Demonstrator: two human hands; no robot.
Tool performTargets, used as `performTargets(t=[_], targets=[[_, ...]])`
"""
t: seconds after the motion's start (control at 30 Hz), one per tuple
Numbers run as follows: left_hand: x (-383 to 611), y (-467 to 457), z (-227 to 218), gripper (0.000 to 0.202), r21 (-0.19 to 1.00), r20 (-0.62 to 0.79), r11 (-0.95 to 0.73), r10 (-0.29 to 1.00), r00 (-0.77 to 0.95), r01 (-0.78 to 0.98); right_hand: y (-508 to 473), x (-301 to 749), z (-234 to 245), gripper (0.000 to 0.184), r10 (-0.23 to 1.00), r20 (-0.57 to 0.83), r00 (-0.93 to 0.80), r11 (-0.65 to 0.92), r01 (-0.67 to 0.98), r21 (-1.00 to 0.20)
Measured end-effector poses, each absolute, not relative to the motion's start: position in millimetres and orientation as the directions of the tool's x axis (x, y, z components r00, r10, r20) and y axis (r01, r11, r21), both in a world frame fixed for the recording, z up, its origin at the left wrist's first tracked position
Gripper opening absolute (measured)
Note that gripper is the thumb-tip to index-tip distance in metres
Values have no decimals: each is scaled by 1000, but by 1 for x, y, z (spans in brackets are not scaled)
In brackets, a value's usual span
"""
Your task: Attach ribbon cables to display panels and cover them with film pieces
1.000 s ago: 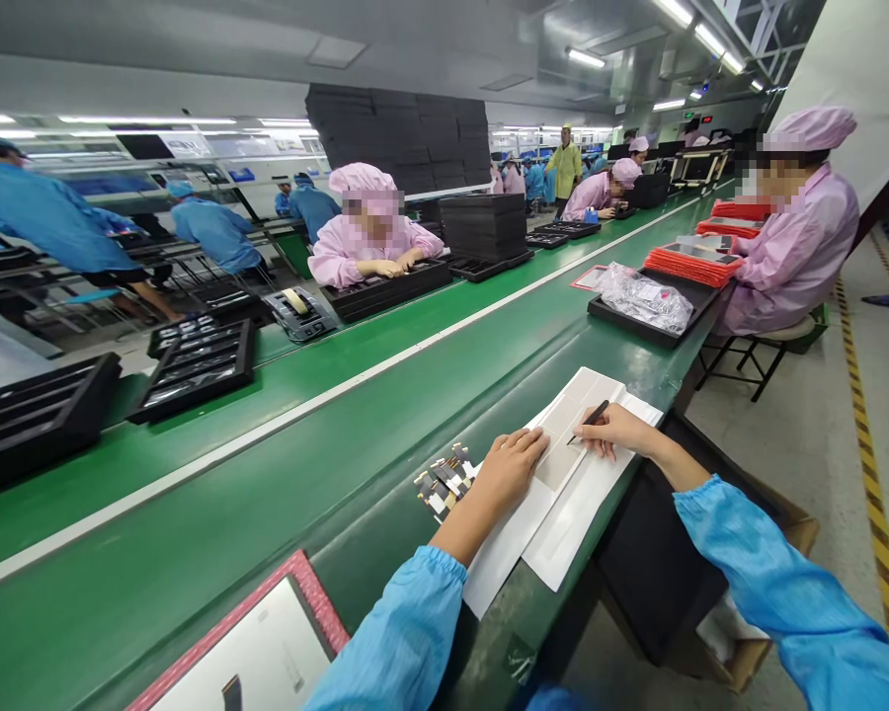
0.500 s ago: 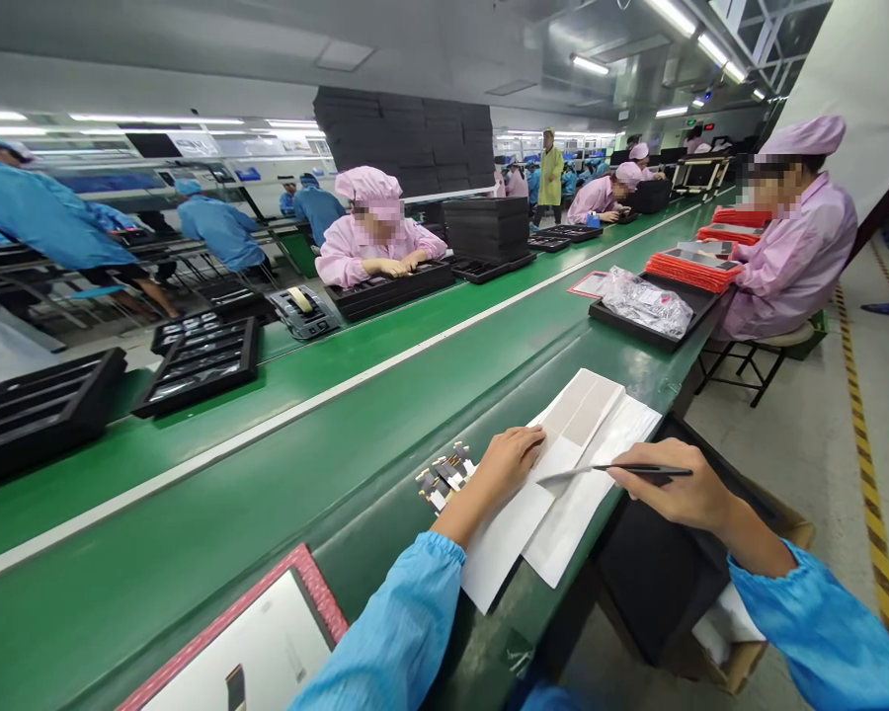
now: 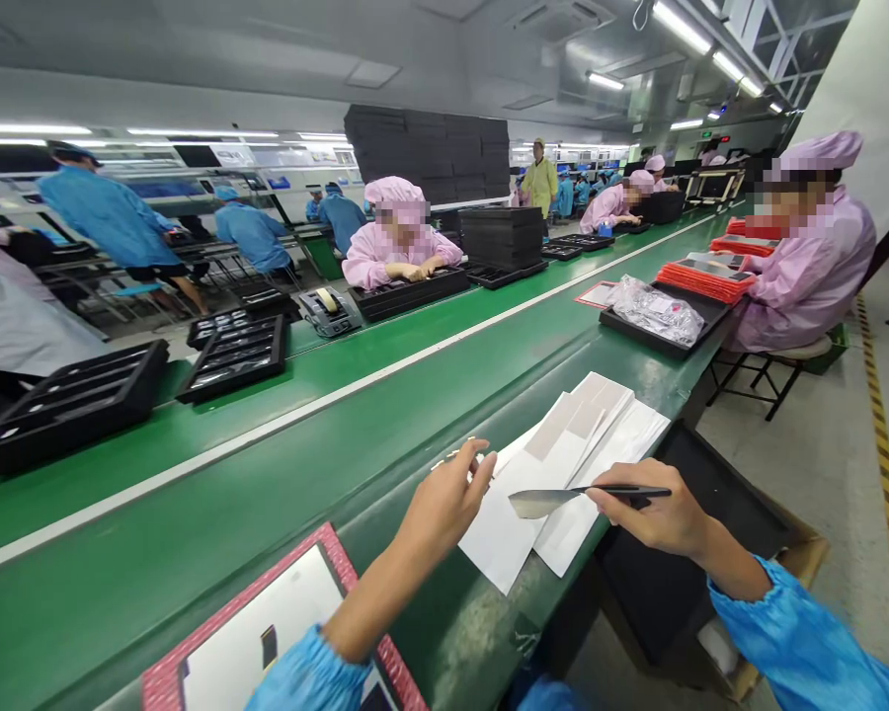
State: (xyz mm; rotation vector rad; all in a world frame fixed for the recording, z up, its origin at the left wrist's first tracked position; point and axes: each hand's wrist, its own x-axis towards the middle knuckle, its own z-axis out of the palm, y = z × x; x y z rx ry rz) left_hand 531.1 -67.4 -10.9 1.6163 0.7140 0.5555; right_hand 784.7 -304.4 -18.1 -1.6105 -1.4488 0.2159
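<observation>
No legible text or labels.

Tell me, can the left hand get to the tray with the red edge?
Probably yes. The left hand hovers over the green bench just beyond the red-edged tray, its forearm already crossing the tray's corner, and nothing lies between them.

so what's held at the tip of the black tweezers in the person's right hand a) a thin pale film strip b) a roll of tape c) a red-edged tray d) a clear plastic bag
A: the black tweezers in the right hand grip a thin pale film strip lifted above the white paper sheets, while the left hand hovers beside them.
</observation>
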Motion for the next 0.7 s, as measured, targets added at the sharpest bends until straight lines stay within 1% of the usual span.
performTargets(t=[0.1,0.13,0.23,0.3,0.4,0.5,0.63,0.7], targets=[[475,-81,-14,39,935,0,-227,770,638,273,-293,769,-28,22,862,450,232,175,698,-694],[458,-88,-16,43,924,-15,-228,779,627,306,-289,764,-31,20,862,468,196,216,694,-687],[418,-114,-24,60,933,-77,-139,823,563,332,-274,743,-38,19,851,517,92,341,652,-677],[399,-132,-30,70,933,-120,-79,853,507,352,-265,727,-41,20,852,523,32,393,623,-677],[379,-156,-38,80,911,-231,35,869,437,411,-254,704,-42,20,842,537,-52,453,607,-653],[363,-173,-46,82,905,-334,160,841,426,394,-246,685,-42,17,821,559,-116,511,584,-630],[347,-187,-62,81,922,-370,275,835,408,274,-240,668,-44,11,799,575,-177,569,532,-627],[342,-194,-71,82,914,-396,320,840,370,251,-238,663,-45,10,786,592,-179,586,524,-619]])
